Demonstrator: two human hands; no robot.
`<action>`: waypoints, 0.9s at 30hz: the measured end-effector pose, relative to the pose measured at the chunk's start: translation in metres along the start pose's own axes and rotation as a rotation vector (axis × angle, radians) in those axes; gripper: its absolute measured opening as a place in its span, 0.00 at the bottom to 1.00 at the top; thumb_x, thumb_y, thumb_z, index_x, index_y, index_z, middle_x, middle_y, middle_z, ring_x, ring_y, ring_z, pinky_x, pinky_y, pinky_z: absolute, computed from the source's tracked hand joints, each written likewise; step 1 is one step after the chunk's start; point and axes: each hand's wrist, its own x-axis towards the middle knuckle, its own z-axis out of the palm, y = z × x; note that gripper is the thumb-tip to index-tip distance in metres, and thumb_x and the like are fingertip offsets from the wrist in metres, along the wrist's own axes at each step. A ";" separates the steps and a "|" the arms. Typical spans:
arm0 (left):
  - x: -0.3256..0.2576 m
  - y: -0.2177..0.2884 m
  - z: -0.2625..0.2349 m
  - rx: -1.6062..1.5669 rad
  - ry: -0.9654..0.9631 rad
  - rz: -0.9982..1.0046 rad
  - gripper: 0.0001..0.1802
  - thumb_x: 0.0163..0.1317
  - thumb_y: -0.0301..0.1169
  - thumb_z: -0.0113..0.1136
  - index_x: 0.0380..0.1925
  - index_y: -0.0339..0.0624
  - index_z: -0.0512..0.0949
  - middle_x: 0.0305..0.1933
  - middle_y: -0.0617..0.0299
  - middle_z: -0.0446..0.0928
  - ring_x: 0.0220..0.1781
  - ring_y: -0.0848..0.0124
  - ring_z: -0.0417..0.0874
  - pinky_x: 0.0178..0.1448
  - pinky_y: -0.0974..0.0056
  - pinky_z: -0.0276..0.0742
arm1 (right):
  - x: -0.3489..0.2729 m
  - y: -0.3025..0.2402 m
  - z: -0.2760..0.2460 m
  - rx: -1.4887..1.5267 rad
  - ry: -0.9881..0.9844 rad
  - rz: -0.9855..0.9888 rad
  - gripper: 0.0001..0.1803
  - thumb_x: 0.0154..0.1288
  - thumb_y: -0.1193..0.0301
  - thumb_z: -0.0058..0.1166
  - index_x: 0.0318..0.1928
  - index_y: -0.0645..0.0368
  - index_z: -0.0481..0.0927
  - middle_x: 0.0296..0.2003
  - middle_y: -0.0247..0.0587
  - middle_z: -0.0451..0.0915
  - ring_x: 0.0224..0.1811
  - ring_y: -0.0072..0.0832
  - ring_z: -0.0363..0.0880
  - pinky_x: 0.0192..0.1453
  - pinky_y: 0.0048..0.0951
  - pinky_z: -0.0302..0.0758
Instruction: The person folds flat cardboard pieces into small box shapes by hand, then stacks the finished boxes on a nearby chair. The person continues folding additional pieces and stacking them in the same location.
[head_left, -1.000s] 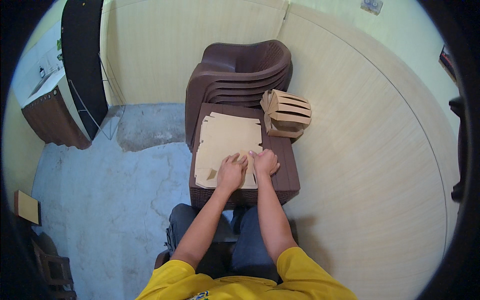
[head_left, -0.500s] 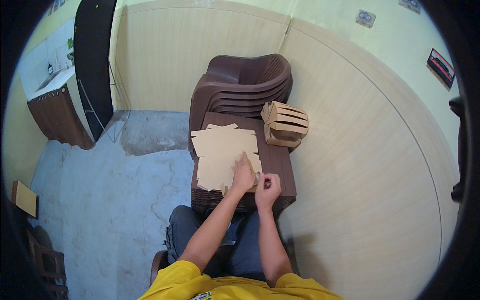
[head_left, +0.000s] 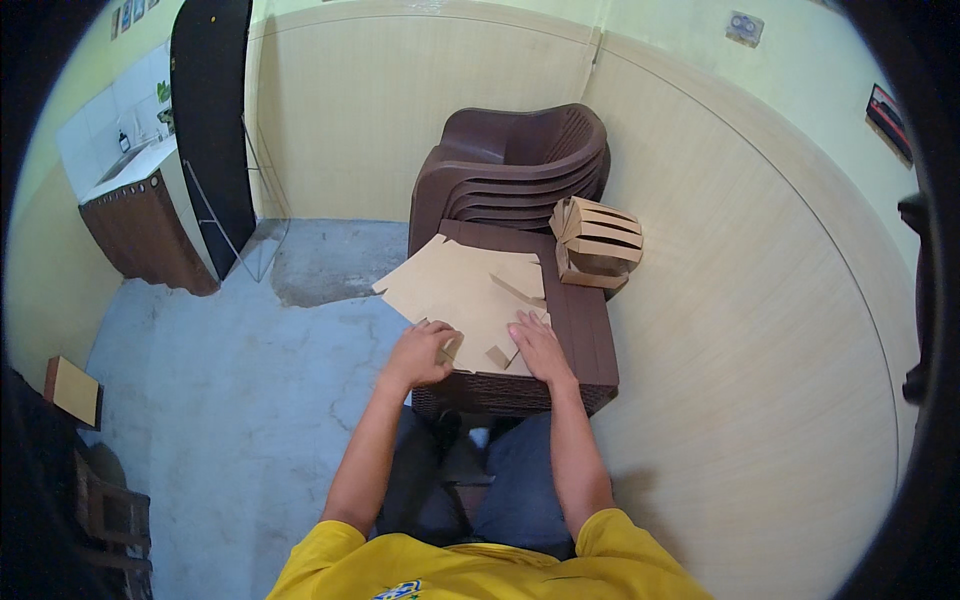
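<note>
A flat tan cardboard sheet (head_left: 460,290) with cut slits and tabs lies on a brown table (head_left: 583,345), its left corner sticking out past the table edge. A few small flaps stand up from it, near its front edge and its right side. At the front left corner, my left hand (head_left: 418,354) has its fingers curled round a flap of the sheet. My right hand (head_left: 540,348) rests on the sheet's right front part with its fingers stretched out. Whether more sheets lie underneath is hidden.
A folded cardboard box with slatted strips (head_left: 600,240) sits at the table's right edge, by the wall. Behind the table rises a stack of brown plastic chairs (head_left: 520,170). A black panel (head_left: 208,130) and a curtained sink counter (head_left: 150,235) stand far left.
The cardboard has turned and its flaps now stand up. My left hand has moved left to the sheet's front corner; my right hand has gone from curled to laid on the sheet.
</note>
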 end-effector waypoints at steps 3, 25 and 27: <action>-0.002 0.011 0.002 0.117 0.001 0.032 0.34 0.49 0.41 0.82 0.61 0.54 0.88 0.61 0.59 0.83 0.69 0.53 0.79 0.72 0.44 0.76 | -0.005 -0.017 -0.007 -0.046 0.067 -0.091 0.28 0.79 0.51 0.58 0.69 0.54 0.83 0.77 0.53 0.73 0.85 0.49 0.62 0.87 0.52 0.58; 0.017 0.036 0.029 0.147 0.095 0.049 0.25 0.59 0.54 0.76 0.45 0.47 0.91 0.53 0.62 0.83 0.59 0.57 0.82 0.61 0.48 0.76 | -0.036 0.007 0.013 0.108 0.129 -0.145 0.20 0.54 0.73 0.67 0.50 0.50 0.93 0.69 0.45 0.79 0.75 0.48 0.74 0.81 0.49 0.69; 0.017 0.037 0.026 0.149 0.091 0.051 0.25 0.59 0.55 0.77 0.46 0.49 0.91 0.53 0.63 0.84 0.60 0.57 0.83 0.61 0.47 0.76 | -0.036 0.006 0.006 0.107 0.085 -0.146 0.23 0.52 0.70 0.70 0.52 0.49 0.93 0.71 0.45 0.78 0.76 0.48 0.72 0.83 0.48 0.67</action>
